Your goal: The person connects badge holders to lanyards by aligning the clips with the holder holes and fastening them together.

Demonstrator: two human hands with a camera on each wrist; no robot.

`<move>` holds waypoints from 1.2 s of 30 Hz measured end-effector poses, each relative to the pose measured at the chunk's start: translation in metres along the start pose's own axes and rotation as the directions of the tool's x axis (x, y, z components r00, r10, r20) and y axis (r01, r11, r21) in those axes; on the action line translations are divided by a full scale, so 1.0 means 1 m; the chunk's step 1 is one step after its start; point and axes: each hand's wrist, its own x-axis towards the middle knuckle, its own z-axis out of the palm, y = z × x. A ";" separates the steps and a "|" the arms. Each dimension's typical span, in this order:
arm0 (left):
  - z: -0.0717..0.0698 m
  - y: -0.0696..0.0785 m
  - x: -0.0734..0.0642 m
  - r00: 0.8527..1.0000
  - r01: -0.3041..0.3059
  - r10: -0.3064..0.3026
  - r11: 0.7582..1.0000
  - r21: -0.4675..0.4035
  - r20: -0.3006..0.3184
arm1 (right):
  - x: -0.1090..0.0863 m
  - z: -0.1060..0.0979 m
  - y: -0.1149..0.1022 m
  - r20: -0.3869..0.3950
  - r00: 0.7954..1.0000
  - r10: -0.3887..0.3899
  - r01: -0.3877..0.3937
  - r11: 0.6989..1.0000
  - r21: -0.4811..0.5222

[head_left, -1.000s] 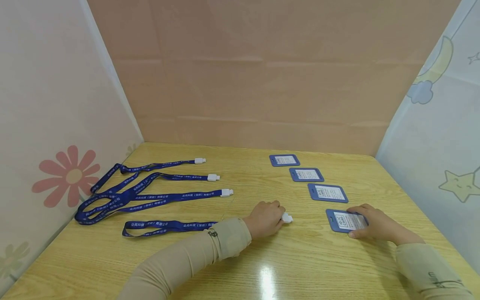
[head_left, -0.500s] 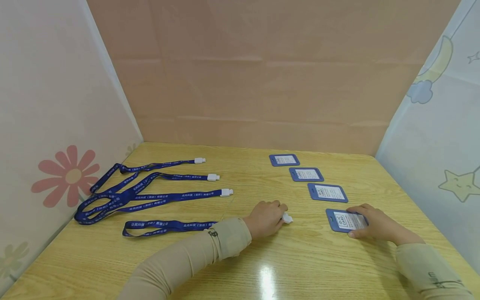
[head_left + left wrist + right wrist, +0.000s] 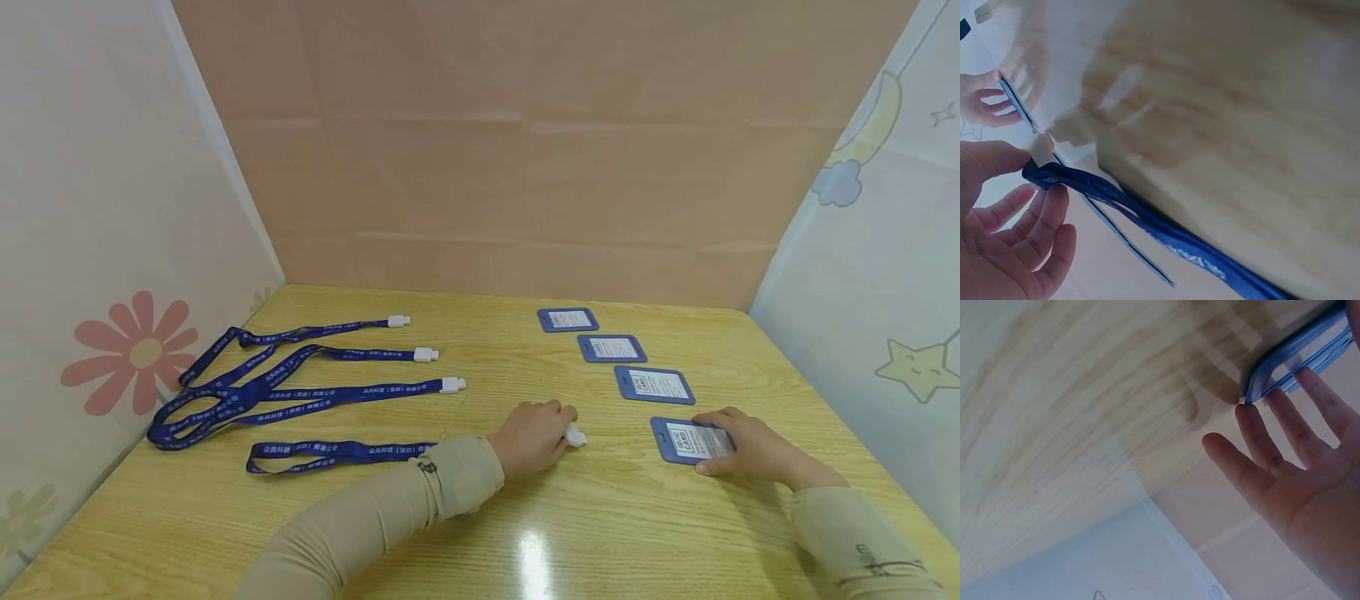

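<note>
My left hand (image 3: 532, 437) pinches the white clip end (image 3: 575, 436) of the nearest blue lanyard (image 3: 341, 452). In the left wrist view the strap (image 3: 1166, 234) runs off to the lower right from between thumb and fingers. The sleeve covers part of that strap in the head view. My right hand (image 3: 753, 450) holds the right end of the nearest blue ID card holder (image 3: 671, 442), thumb on the near edge and fingers on the far one. Fingertips meet the holder's edge (image 3: 1263, 372) in the right wrist view. A gap of tabletop separates clip and holder.
Three more lanyards lie overlapping at the left, their white clips (image 3: 453, 385) pointing right. Three other ID card holders (image 3: 656, 385) lie in a slanting row behind the held one. The wooden table (image 3: 480, 533) is bounded by a back panel (image 3: 525, 167) and side panels.
</note>
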 end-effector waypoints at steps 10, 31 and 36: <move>-0.001 0.000 0.001 1.000 -0.011 0.011 1.000 -0.024 0.002 | -0.001 0.000 -0.001 0.003 1.000 0.002 -0.002 1.000 0.002; 0.001 0.001 0.008 1.000 0.000 0.001 0.999 -0.052 0.010 | -0.002 -0.001 -0.004 0.001 1.000 -0.007 0.007 1.000 -0.003; -0.001 0.002 0.010 0.999 0.007 -0.004 0.997 -0.071 0.046 | -0.001 -0.001 -0.003 0.005 1.000 -0.005 0.005 1.000 -0.001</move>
